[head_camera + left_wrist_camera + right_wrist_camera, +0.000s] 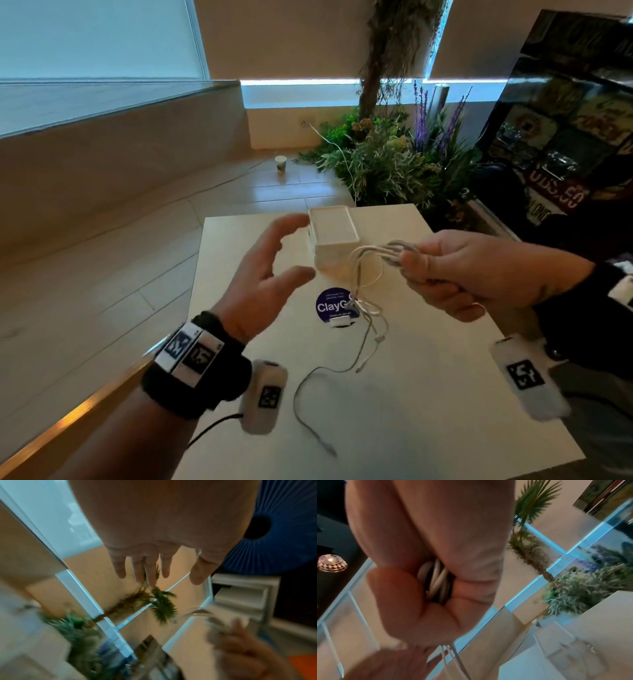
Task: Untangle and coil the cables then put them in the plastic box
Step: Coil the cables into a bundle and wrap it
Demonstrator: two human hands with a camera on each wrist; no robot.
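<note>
My right hand (pixel 445 270) grips a bundle of white cable loops (pixel 390 251) above the white table (pixel 428 394); in the right wrist view the white strands (pixel 437 580) sit inside the closed fist. More white cable (pixel 368 329) hangs from the bundle and trails in a tangle onto the table, ending in a grey cable (pixel 308 404) near the front. My left hand (pixel 270 270) hovers open to the left of the bundle, fingers spread (pixel 150 568), holding nothing. The clear plastic box (pixel 334 236) stands at the table's far side, just behind the hands.
A round blue sticker (pixel 330 305) and a small white adapter (pixel 340 322) lie mid-table. Potted plants (pixel 394 161) and a dark cabinet (pixel 565 120) stand behind the table. A paper cup (pixel 280 163) sits on the floor to the left.
</note>
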